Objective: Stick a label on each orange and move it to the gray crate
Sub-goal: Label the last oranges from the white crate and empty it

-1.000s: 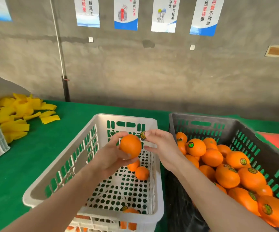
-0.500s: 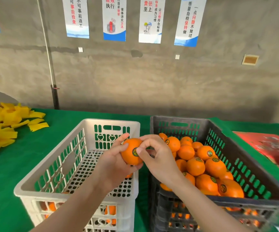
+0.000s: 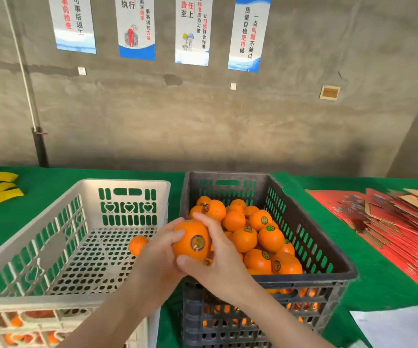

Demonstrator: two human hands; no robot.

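Fingers (image 3: 204, 223) of both hands curl round the labelled orange (image 3: 190, 241), held above the gray crate (image 3: 315, 237) edge.

Head-worn view, facing forward and down, close over two crates (image 3: 265, 276)

The place was a fruit-packing workshop, plain and built for work. A bare concrete wall (image 3: 202, 121) carried a row of printed posters (image 3: 192, 28) with slogans about quality and responsibility. Below it, a long table (image 3: 378, 272) under green cloth held a white plastic crate (image 3: 125, 183), a gray crate (image 3: 315, 277) heaped with labelled oranges (image 3: 245, 239), and stacks of flattened red cartons (image 3: 403, 234).
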